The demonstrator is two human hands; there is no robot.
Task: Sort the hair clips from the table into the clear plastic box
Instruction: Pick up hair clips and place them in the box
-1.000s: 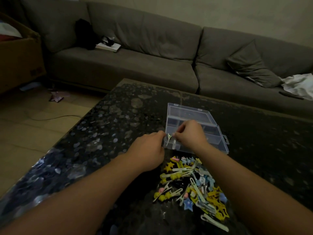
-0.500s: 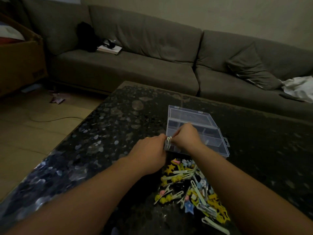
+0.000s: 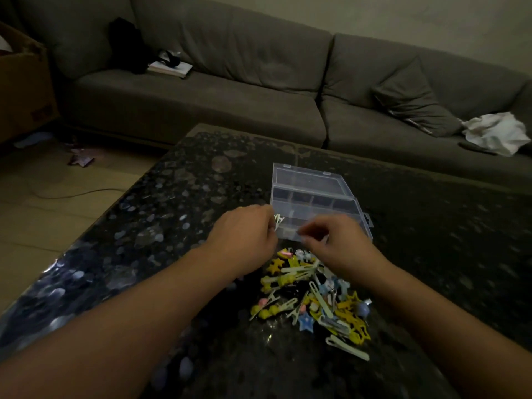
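Note:
A clear plastic box (image 3: 316, 197) lies open on the dark speckled table (image 3: 172, 197), lid folded back, its compartments showing. Several hair clips (image 3: 313, 298), yellow, white, blue and pink, lie in a pile in front of it. My left hand (image 3: 244, 237) is at the box's near left corner, fingers curled, pinching a small pale clip (image 3: 278, 220) over the edge. My right hand (image 3: 336, 243) hovers with curled fingers over the box's near edge, just above the pile; whether it holds anything is hidden.
A long grey sofa (image 3: 230, 90) runs behind the table, with a cushion (image 3: 414, 102), a white cloth (image 3: 495, 131) and a book (image 3: 169, 69) on it. A cardboard box (image 3: 23, 82) stands at the left on the wooden floor, near a cable (image 3: 72, 194).
My right hand has drawn back from the left hand and the clip, moving right and towards me to the box's near edge. The left hand keeps the pale clip at the corner.

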